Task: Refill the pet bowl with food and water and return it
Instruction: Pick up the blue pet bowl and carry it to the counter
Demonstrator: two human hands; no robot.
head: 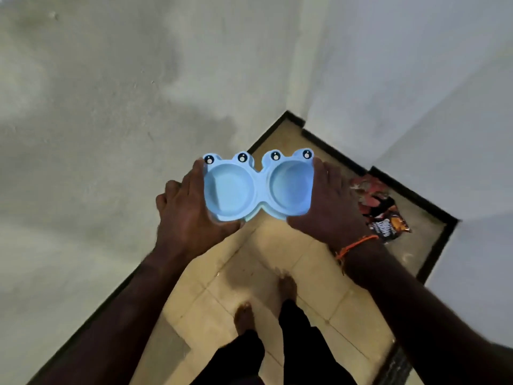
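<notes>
The left hand [191,209] and right hand [330,207] are gripping opposite ends of the blue double pet bowl [256,184] — fingers wrapped under, thumbs along the rims — holding it level above the tiled floor [277,259], both wells looking empty.

Empty double pet bowl held in the air

Left hand [191,209] and right hand [330,207] grip the blue bowl [258,184]; food packet [380,209] on the floor at three o'clock.
</notes>
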